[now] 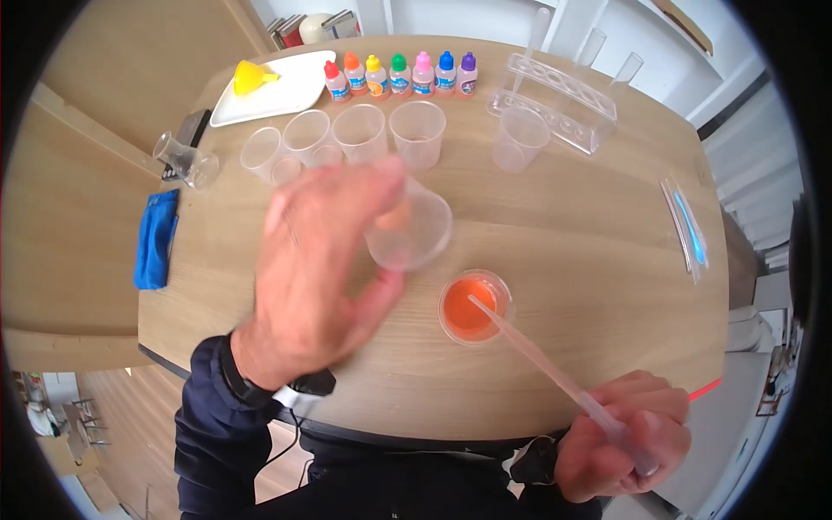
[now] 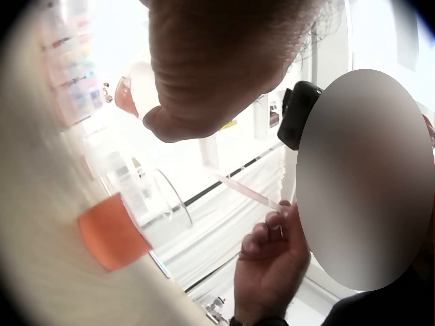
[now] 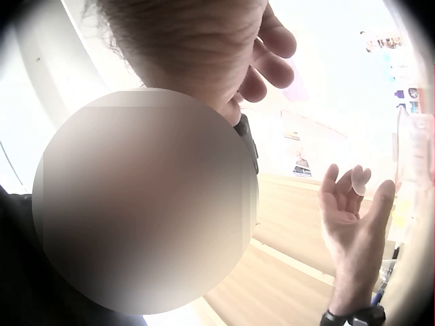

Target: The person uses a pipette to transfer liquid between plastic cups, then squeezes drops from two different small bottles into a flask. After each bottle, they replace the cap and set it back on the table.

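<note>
My left hand (image 1: 316,269), blurred in the head view, holds a tilted clear plastic cup (image 1: 420,230) between thumb and fingers. A faint orange tint shows toward its base. Just right of it stands another clear cup with orange liquid (image 1: 464,314) inside. My right hand (image 1: 628,433) grips a translucent plastic dropper (image 1: 546,362) by its bulb end, near the front edge. The dropper's tip overlaps the orange cup in the head view. In the left wrist view, the dropper (image 2: 248,191) is higher than that cup (image 2: 114,232).
Several clear cups (image 1: 418,134) stand in a row behind, with dropper bottles (image 1: 399,76) beyond them. A white tray (image 1: 299,91) bears a yellow funnel (image 1: 251,78). At left are a flask (image 1: 201,169) and blue cloth (image 1: 156,238); at right, a test-tube rack (image 1: 555,100) and wrapped droppers (image 1: 689,227).
</note>
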A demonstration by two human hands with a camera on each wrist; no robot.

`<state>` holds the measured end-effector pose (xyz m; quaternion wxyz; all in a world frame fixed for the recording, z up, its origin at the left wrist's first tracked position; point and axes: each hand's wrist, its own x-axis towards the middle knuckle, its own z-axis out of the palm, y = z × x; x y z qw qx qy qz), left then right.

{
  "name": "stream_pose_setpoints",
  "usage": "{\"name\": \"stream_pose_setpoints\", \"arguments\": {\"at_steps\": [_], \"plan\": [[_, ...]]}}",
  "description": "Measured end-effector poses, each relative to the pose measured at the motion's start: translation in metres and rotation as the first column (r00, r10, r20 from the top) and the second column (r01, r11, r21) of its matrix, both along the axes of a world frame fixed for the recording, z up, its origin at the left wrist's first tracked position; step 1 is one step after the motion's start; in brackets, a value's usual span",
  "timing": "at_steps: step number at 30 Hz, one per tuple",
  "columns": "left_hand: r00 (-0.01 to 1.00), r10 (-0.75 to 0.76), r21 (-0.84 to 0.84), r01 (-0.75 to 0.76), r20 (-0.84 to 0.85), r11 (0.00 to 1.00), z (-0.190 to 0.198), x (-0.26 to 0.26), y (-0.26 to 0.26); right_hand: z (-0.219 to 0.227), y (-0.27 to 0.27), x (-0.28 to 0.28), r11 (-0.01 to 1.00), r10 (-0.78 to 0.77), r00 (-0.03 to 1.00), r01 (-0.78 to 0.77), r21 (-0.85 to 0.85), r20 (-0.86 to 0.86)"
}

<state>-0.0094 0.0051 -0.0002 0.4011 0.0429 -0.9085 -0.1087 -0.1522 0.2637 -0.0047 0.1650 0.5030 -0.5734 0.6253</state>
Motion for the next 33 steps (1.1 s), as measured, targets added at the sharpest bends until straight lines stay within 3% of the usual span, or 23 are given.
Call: {"name": "stream_pose_setpoints", "arguments": {"at_steps": [6, 13, 24, 33], "plan": [[0.995, 0.078, 0.053, -0.081, 0.064, 0.995, -0.003, 0.007, -0.015, 0.004, -0.007, 0.009, 0.983, -0.128, 0.992, 0.124, 0.138, 0.019], [0.999, 0.049, 0.058, -0.05, 0.025, 0.997, -0.006, 0.004, -0.015, 0.005, -0.002, 0.005, 0.971, 0.029, 0.999, -0.036, 0.237, 0.034], [0.999, -0.015, 0.312, 0.002, 0.038, 0.95, -0.009, -0.023, -0.014, 0.003, -0.009, -0.008, 0.99, 0.069, 0.997, -0.065, 0.121, -0.028], [0.976, 0.062, 0.176, -0.1, 0.207, 0.979, 0.002, -0.082, -0.021, 0.011, -0.011, -0.007, 0.986, 0.086, 0.996, -0.09, 0.141, 0.036]]}}
